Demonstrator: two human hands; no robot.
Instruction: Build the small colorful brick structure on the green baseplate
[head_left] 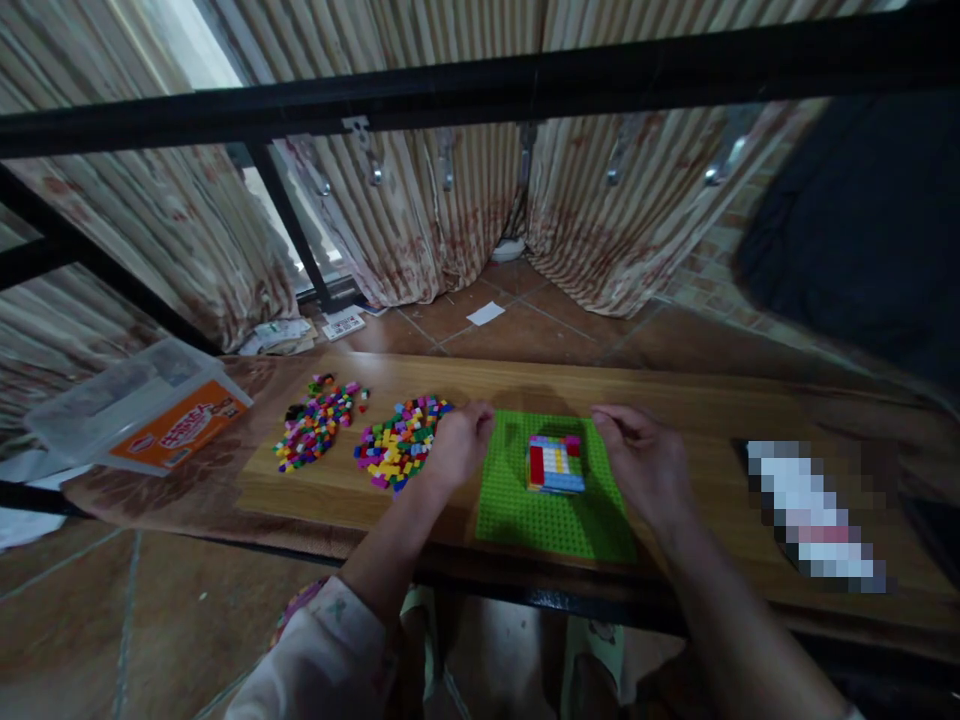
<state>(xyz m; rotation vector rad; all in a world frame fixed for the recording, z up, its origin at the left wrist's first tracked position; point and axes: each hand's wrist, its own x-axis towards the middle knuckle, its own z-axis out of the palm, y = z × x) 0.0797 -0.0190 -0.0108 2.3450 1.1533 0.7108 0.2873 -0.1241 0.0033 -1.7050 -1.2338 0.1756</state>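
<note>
Left grip (462,440), right grip (646,452) — curled, flanking block (555,464).

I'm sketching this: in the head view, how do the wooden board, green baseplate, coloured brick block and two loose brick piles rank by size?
1. Wooden board
2. Green baseplate
3. Left brick pile and right brick pile: too alike to rank; the left hand overlaps the latter
4. Coloured brick block
</note>
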